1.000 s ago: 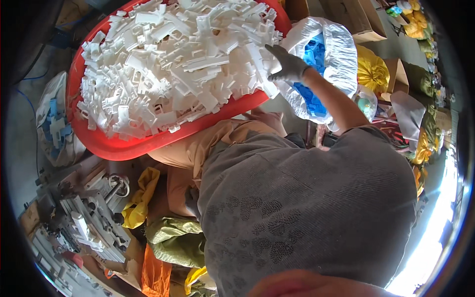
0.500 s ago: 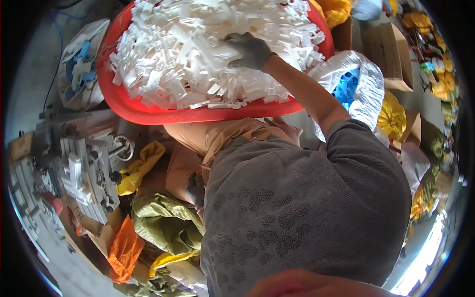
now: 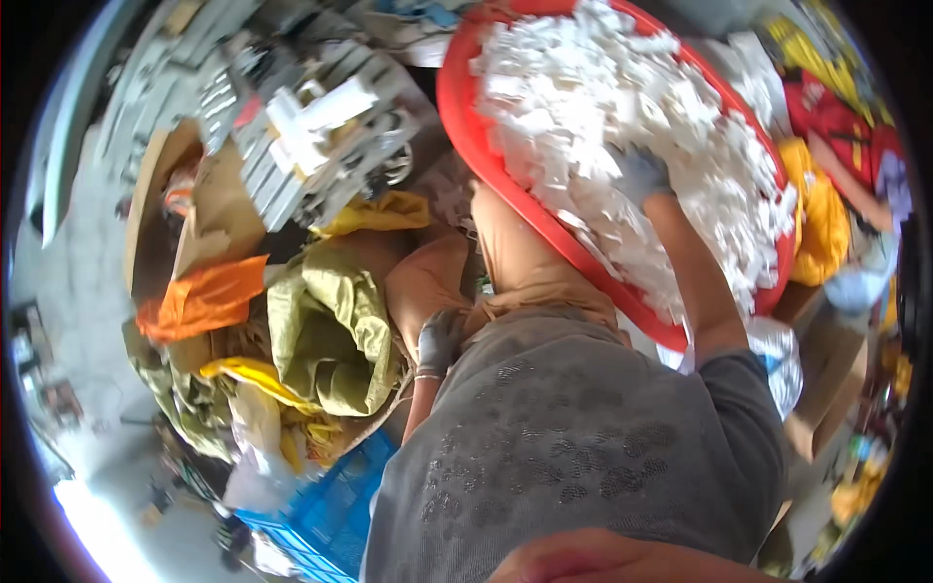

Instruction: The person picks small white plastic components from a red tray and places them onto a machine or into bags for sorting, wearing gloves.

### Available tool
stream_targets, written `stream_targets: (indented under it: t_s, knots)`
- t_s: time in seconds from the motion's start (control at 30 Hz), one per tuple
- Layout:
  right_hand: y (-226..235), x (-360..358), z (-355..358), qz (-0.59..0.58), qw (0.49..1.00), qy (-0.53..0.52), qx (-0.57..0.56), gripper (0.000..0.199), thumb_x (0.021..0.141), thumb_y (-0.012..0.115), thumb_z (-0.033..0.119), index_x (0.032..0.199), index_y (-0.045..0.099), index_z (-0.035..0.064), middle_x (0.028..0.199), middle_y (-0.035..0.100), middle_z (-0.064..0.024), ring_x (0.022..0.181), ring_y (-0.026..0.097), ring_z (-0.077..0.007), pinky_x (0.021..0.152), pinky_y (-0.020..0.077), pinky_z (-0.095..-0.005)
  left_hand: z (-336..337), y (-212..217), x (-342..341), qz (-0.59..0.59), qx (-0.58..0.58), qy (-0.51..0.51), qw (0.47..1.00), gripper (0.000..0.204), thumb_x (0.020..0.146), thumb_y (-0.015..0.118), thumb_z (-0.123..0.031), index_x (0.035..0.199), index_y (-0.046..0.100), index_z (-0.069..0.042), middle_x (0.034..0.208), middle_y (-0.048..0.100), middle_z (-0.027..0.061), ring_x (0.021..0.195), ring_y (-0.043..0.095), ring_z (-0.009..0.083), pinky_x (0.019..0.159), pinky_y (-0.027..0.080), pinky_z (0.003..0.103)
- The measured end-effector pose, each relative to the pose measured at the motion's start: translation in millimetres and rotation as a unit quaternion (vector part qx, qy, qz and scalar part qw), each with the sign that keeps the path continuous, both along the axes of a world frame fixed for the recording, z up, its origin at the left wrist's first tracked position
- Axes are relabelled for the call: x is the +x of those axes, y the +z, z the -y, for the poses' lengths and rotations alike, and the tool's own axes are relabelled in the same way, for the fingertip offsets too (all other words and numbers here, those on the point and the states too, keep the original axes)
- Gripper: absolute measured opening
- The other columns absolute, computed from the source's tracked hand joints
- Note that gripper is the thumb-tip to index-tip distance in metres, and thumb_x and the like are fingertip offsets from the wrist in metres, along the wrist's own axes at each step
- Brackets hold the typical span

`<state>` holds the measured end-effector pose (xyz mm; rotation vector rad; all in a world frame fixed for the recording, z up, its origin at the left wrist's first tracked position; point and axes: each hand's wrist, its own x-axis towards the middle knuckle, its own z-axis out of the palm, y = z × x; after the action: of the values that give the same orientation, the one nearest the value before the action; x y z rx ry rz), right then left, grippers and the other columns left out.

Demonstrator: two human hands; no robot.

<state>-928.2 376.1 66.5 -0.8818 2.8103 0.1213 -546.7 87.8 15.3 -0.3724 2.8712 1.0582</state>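
Note:
My right hand (image 3: 644,175), in a grey glove, lies on a heap of white plastic pieces (image 3: 564,126) with its fingers apart. Nothing can be made out in its grasp. The heap fills a large red tub (image 3: 466,97) in front of me and to the right. Lower down, my left hand (image 3: 442,340), gloved the same way, rests against my tan-clothed leg (image 3: 428,282), its fingers stretched out and holding nothing. Just left of that hand sits an olive woven sack (image 3: 326,330) with its mouth gaping.
Metal machine parts (image 3: 311,126) stand at the far left. An opened cardboard box (image 3: 199,209), an orange bag (image 3: 204,296) and a blue crate (image 3: 326,520) are on my left. On the right are a yellow bag (image 3: 821,214), a cardboard box (image 3: 826,379) and another person's arm (image 3: 850,180).
The view has swung left, so the tub now appears farther right and tilted. My left hand has come clearly into sight. My right hand stays over the white pieces.

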Motion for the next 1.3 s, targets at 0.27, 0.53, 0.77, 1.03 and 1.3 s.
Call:
stream_targets:
  t_s: [0.27,0.53,0.77,1.03,1.3]
  knots:
    - [11,5,-15,0.001,0.973,-0.038,-0.229,0.048,0.088,0.055,0.027,0.132,0.041,0.0139,0.109,0.057,-0.0183,0.097,0.057,-0.036,0.081,0.0467,-0.0435,-2,22,-4,0.019,0.071,0.159,0.985,0.025,0.085,0.057,-0.02,0.102,0.064,-0.004,0.1,0.065,0.0171,0.093,0.061,0.0332,0.082,0.047,0.04]
    - [5,45,3,0.318,0.623,-0.228,-0.677,0.04,0.099,0.043,0.031,0.133,0.046,0.0097,0.107,0.059,-0.0026,0.077,0.055,-0.0077,0.068,0.0444,-0.0223,-6,1,8,-0.046,0.38,0.326,0.865,0.024,0.092,0.054,-0.017,0.107,0.063,-0.001,0.095,0.065,0.0071,0.086,0.061,0.014,0.075,0.049,0.026]
    - [33,52,46,0.521,0.326,-0.208,-0.761,0.035,0.096,0.049,0.026,0.128,0.049,0.0101,0.117,0.054,-0.0037,0.106,0.053,-0.0157,0.084,0.0444,-0.0306,6,33,0,-0.13,0.513,0.353,0.772,0.029,0.095,0.05,-0.019,0.115,0.058,0.0,0.107,0.064,0.0083,0.097,0.06,0.0172,0.087,0.047,0.03]
    - [15,57,55,0.521,0.457,-0.173,-0.7,0.037,0.097,0.048,0.026,0.13,0.046,0.011,0.115,0.055,-0.0007,0.1,0.053,-0.0121,0.079,0.0437,-0.0285,-5,65,0,-0.151,0.632,0.349,0.675,0.032,0.095,0.05,-0.024,0.118,0.056,-0.003,0.11,0.063,0.0066,0.099,0.061,0.0178,0.087,0.046,0.031]
    - [-1,62,48,0.553,0.399,-0.159,-0.714,0.033,0.098,0.045,0.024,0.126,0.048,0.0084,0.113,0.057,-0.0058,0.098,0.056,-0.0156,0.082,0.0463,-0.0302,-13,21,9,-0.122,0.745,0.299,0.584,0.035,0.098,0.037,-0.021,0.127,0.046,-0.003,0.125,0.053,0.0125,0.112,0.053,0.0233,0.097,0.043,0.033]
